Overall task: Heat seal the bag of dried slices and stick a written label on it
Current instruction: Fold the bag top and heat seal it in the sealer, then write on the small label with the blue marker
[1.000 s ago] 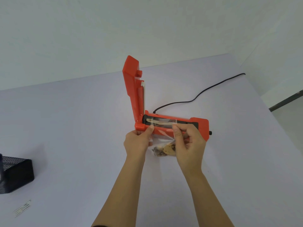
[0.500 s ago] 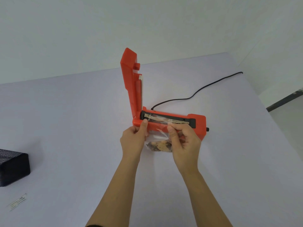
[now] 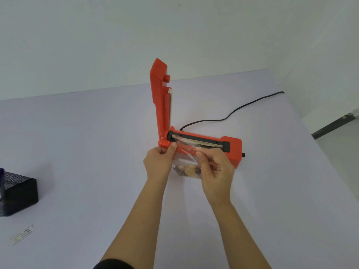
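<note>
An orange heat sealer (image 3: 234, 147) stands mid-table with its lid (image 3: 160, 98) raised upright at the left end. A clear bag of dried slices (image 3: 186, 167) hangs in front of it, its open top laid over the black sealing bar (image 3: 198, 140). My left hand (image 3: 158, 165) pinches the bag's top left corner against the sealer's left end. My right hand (image 3: 215, 170) pinches the top edge further right, hiding part of the bag. The brown slices sit at the bottom of the bag.
A black power cord (image 3: 233, 113) runs from the sealer's back toward the far right table edge. A black mesh holder (image 3: 17, 195) stands at the left edge, with a small label strip (image 3: 22, 234) lying in front of it. White walls stand behind the table.
Both hands have shifted the bag's top edge slightly along the sealing bar; the right thumb now sits lower on the bag. The view has tilted a little. The sealer lid stays raised.
</note>
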Motion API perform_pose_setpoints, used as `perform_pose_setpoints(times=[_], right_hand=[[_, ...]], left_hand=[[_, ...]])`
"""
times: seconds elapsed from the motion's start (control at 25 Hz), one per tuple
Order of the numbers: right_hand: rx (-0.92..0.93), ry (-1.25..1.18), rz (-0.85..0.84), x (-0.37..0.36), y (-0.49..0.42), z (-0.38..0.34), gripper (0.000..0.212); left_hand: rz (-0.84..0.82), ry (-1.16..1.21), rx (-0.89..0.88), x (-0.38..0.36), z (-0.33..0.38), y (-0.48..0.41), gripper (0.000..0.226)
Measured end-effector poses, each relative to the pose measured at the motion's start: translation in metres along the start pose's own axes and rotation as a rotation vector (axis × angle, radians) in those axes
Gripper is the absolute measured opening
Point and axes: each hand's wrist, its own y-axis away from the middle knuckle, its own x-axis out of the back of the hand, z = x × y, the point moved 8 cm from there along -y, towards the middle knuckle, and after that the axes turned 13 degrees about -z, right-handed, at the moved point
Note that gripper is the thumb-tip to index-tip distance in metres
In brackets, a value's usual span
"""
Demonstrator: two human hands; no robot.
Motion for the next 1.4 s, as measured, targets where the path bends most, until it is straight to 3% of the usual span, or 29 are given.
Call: perform_pose_setpoints(times=[0.08,0.32,0.48,0.76,0.92,1.12,1.4], right_hand=[[-0.033,-0.034,0.023,0.004,0.001,0.0,0.009],[-0.394,-0.177,0.162,0.012,0.015,0.021,0.007],[-0.592,-0.206,0.085,-0.02,0.056,0.029,0.011],[-0.847,-0.188,-0.165,-0.098,0.146,0.046,0.014],[-0.771,-0.099,-0.237,-0.116,0.153,0.04,0.016],[-0.408,0.367,-0.387,-0.119,0.134,0.028,0.01],[-0.453,0.491,-0.44,-0.12,0.127,0.033,0.026]], left_hand=[[-0.03,0.053,-0.02,0.0,0.001,0.0,0.037],[-0.166,0.187,-0.129,0.011,0.008,0.036,0.043],[-0.121,0.06,-0.154,0.046,-0.017,0.077,0.026],[0.089,-0.124,0.033,0.112,-0.111,0.122,0.032],[0.173,-0.194,0.055,0.129,-0.139,0.128,0.038],[0.331,-0.349,-0.074,0.134,-0.13,0.131,0.026],[0.391,-0.561,-0.049,0.136,-0.127,0.131,0.033]])
